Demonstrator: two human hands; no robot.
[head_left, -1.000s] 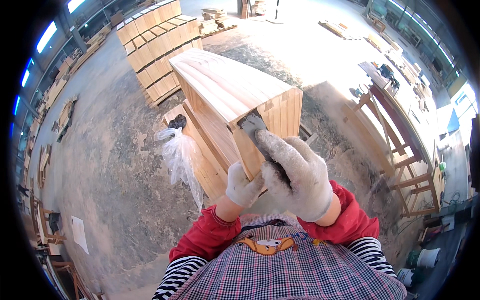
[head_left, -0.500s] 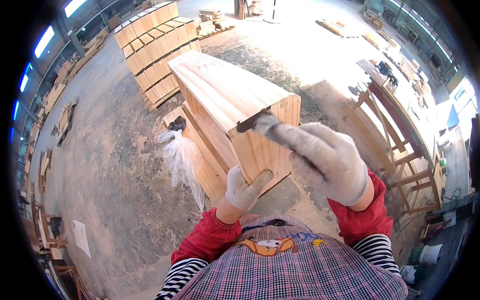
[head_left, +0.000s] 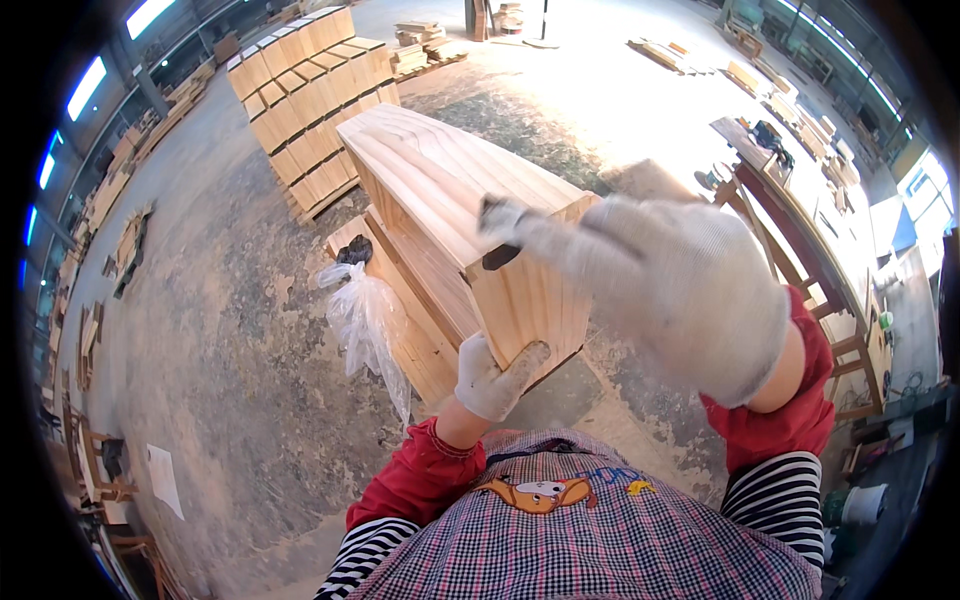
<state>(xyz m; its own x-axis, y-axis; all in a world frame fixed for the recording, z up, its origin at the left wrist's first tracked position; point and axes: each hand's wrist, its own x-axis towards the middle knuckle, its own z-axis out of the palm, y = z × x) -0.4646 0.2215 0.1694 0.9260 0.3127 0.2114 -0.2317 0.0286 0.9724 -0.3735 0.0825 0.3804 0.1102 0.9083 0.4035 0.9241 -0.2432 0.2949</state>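
Wooden box, long and pale, sits tipped on a pile of flat boards on the dusty floor. Down at the box's near bottom corner, the left hand in a white glove is pressed against the wood, fingers curled around the edge. Up at the box's near top corner, the right hand, gloved and blurry, is closed tight around a small dark tool. Left of the box hangs a crinkly clear plastic bag. Behind the box stands a tall stack of more wooden boxes.
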